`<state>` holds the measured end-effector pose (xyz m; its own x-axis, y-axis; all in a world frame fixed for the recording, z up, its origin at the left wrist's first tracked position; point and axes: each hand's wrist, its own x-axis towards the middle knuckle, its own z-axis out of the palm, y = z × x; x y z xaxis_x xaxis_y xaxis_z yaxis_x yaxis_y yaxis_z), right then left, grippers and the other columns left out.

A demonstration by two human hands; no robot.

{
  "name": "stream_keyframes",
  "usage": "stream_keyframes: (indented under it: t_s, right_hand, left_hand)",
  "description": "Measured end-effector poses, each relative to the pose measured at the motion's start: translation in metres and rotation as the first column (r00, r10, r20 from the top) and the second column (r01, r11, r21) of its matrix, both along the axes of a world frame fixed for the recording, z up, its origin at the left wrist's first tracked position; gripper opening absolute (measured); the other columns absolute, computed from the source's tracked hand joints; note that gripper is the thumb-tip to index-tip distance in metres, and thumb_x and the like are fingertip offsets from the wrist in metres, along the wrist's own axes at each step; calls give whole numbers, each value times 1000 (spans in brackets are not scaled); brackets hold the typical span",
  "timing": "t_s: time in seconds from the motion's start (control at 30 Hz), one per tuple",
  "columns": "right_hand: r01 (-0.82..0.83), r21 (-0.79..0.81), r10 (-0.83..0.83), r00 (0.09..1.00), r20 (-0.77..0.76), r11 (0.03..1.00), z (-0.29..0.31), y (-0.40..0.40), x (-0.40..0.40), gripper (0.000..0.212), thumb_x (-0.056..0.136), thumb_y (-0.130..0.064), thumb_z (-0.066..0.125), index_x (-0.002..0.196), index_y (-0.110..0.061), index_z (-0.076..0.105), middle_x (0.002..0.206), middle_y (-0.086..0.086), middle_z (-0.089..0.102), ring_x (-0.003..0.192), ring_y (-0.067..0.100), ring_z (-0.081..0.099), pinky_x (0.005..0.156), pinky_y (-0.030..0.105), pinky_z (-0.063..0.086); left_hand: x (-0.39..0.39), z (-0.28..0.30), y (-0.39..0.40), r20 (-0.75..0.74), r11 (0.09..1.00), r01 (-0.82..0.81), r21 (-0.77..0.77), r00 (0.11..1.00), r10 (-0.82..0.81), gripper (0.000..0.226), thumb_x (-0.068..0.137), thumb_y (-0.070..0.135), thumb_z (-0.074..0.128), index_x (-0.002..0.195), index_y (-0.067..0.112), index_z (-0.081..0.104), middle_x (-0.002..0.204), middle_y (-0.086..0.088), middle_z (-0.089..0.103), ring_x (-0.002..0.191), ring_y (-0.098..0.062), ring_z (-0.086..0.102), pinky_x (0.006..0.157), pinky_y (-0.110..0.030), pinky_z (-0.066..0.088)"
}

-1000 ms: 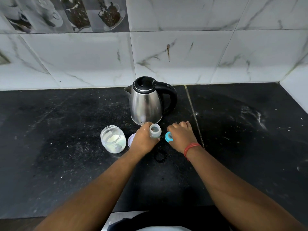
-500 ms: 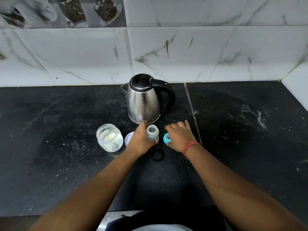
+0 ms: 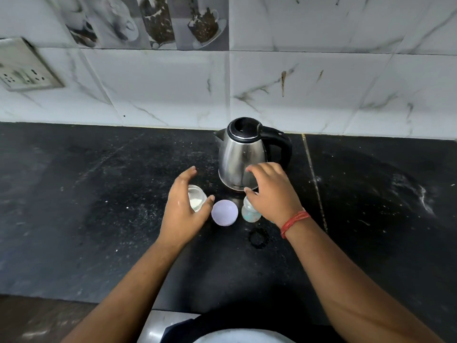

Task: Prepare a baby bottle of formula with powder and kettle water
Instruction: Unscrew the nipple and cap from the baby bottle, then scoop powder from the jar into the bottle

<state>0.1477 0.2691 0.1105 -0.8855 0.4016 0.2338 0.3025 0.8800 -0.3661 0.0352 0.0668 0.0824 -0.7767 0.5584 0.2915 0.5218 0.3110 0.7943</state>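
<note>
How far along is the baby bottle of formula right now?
Done: powder jar is open, its lid beside it; bottle stands uncapped. In hand: nothing gripped; left hand reaches around the jar, right hand hovers over the bottle. Left: adding powder, pouring from the kettle, capping.

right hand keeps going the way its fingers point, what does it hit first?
Probably the kettle: the right hand hovers over the bottle with fingers aimed at the kettle's lower body. Height above the counter is unclear.
</note>
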Motion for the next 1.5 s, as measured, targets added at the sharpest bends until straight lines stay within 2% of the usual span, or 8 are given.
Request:
stream_keyframes:
  t_s: [0.2, 0.43, 0.67, 0.83, 1.0, 1.13, 1.27, 1.5]
  right_hand:
    - [-119, -132, 123, 992, 25, 984, -8, -46, -37, 43, 92, -22, 67, 133, -14, 57, 134, 2, 59, 129, 24, 47, 108, 35, 41]
    - [-149, -234, 206, 948, 243, 961, -29, -84, -54, 52, 95, -10, 54, 146, -19, 45, 149, 1, 48, 133, 25, 49, 105, 43, 45]
    - [-103, -251, 160, 963, 218, 962, -40, -93, -44, 58, 92, -3, 50, 145, -23, 49, 151, -7, 47, 131, 22, 53, 105, 40, 46]
    - [-88, -255, 142, 969, 202, 963, -36, -96, -30, 53, 93, -1, 50, 143, -20, 55, 150, -5, 48, 130, 19, 52, 106, 35, 45]
    - [-90, -167, 108, 989, 97, 982, -27, -104, -15, 42, 90, -1, 54, 127, -18, 64, 127, -4, 58, 99, 25, 65, 78, 45, 55]
    - [-211, -94, 231, 912, 339, 973, -18, -110, -18, 44, 90, -6, 55, 130, -23, 63, 139, -10, 51, 108, 25, 60, 82, 44, 56]
    - [-283, -39, 259, 803, 538, 958, -11, -112, -32, 38, 91, -4, 55, 126, -16, 63, 131, -1, 57, 105, 29, 62, 75, 37, 49]
    - [-364, -85, 324, 668, 670, 927, 4, -99, -39, 27, 100, -9, 49, 120, -2, 66, 117, 22, 68, 108, 41, 64, 89, 46, 52]
  left_hand:
    - [-28, -20, -30, 102, 997, -31, -65, 994, 38, 89, 83, 34, 79, 155, 11, 32, 158, 1, 37, 147, -14, 35, 120, -32, 31]
    - [-41, -47, -41, 314, 966, 69, -247, 949, 12, 110, 79, 32, 89, 160, 6, 19, 162, -10, 35, 150, -25, 33, 123, -46, 31]
    - [-42, -60, -39, 393, 975, 181, -128, 912, -118, 102, 78, 23, 91, 156, 13, 26, 148, -2, 48, 140, -21, 46, 118, -48, 38]
    - [-32, -76, -44, 233, 980, 168, -104, 962, -140, 96, 76, 30, 92, 154, 17, 36, 151, 0, 42, 140, -21, 42, 119, -43, 36]
    - [-26, -84, -45, 82, 975, 180, -132, 982, -171, 94, 76, 36, 90, 154, 24, 38, 155, 5, 39, 143, -18, 34, 117, -24, 22]
    - [-18, -80, -41, 1, 966, 228, -119, 973, -229, 90, 78, 42, 85, 154, 27, 39, 157, -2, 38, 144, -22, 33, 119, -35, 26]
    - [-13, -72, -38, -89, 953, 272, -135, 954, -285, 85, 79, 48, 76, 153, 21, 43, 156, -4, 39, 144, -23, 33, 119, -36, 29]
    - [-13, -63, -35, -302, 931, 317, -183, 883, -360, 82, 83, 43, 80, 152, 19, 43, 157, -8, 41, 142, -35, 36, 119, -47, 36]
